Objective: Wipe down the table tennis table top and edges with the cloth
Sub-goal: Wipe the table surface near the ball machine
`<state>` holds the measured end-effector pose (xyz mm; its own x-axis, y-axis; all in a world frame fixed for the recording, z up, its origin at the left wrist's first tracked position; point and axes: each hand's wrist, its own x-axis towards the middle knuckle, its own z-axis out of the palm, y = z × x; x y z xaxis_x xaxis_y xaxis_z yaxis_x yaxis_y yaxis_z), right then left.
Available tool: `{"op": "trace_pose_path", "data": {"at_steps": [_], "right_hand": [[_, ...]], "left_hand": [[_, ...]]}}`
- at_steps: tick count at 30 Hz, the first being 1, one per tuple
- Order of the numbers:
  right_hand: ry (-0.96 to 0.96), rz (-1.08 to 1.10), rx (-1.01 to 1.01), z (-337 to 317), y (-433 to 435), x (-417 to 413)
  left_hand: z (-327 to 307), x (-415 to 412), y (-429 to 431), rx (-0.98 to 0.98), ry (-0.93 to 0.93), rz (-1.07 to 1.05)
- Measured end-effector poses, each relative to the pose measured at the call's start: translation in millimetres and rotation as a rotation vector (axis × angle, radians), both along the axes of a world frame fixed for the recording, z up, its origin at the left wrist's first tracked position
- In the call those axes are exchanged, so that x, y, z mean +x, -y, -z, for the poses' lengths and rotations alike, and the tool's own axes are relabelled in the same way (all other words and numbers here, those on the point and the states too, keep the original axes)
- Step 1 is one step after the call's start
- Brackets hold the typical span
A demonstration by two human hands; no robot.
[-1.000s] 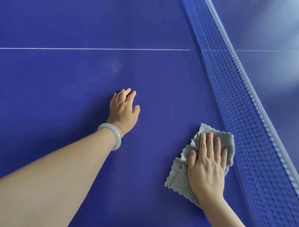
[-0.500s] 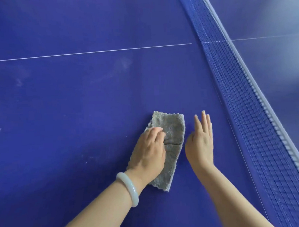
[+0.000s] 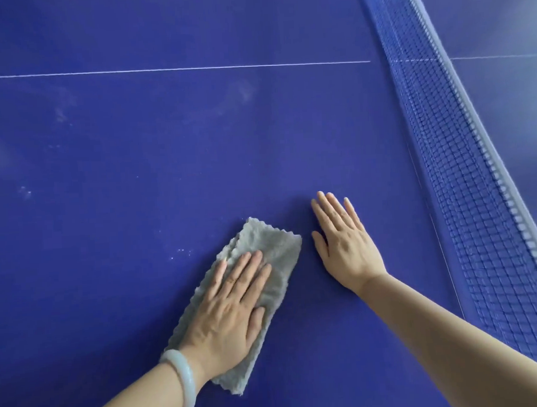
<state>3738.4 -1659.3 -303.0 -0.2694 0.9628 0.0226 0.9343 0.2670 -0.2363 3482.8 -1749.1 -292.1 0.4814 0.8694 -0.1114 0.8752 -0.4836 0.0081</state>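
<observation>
A grey folded cloth (image 3: pixel 272 249) lies flat on the blue table tennis table top (image 3: pixel 166 146), low in the middle of the view. My left hand (image 3: pixel 228 309), with a pale bangle on its wrist, presses down on the cloth with straight, spread fingers. To the right of the cloth, my right hand (image 3: pixel 343 243) rests flat on the bare table, fingers straight, holding nothing. A small gap separates it from the cloth's edge.
The blue net (image 3: pixel 462 170) with its white top band runs diagonally down the right side. A thin white centre line (image 3: pixel 163 69) crosses the table far from me. Pale dusty smudges and specks (image 3: pixel 63 113) mark the surface to the left.
The cloth passed from my right hand to my left. My left hand has since flattened on it, and my right hand has settled flat on the table beside it.
</observation>
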Motion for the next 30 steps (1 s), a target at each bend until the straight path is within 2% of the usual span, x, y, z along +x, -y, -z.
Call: {"op": "trace_pose_path", "data": {"at_steps": [2,4,6,7,10,14,17,20,27,30], "right_hand": [[-0.012,0.057,-0.013,2,-2,1],[-0.025,0.113,-0.001,5,-4,1],[-0.031,0.127,0.01,7,-5,1],[-0.032,0.125,0.007,7,-5,0],[-0.024,0.119,-0.005,6,-5,-1],[-0.023,0.101,-0.002,1,-7,0],[-0.025,0.088,-0.009,-2,-9,0],[-0.025,0.084,-0.018,-2,-7,0],[0.032,0.123,-0.051,-2,-4,-5],[0.076,0.178,-0.061,-4,-2,-12]], "left_hand": [[0,-44,-5,0.031,-0.053,-0.159],[-3,-62,-22,0.019,-0.027,-0.465],[-4,-48,-32,0.007,0.053,-0.681],[-3,-36,-29,0.02,0.08,-0.706],[4,14,5,0.045,0.132,-0.472],[5,79,54,-0.052,0.233,-0.074],[3,74,55,-0.048,0.192,0.055],[2,43,41,-0.039,0.148,-0.005],[6,-43,-3,0.059,0.139,-0.481],[3,-38,-13,0.057,0.179,-0.647]]}}
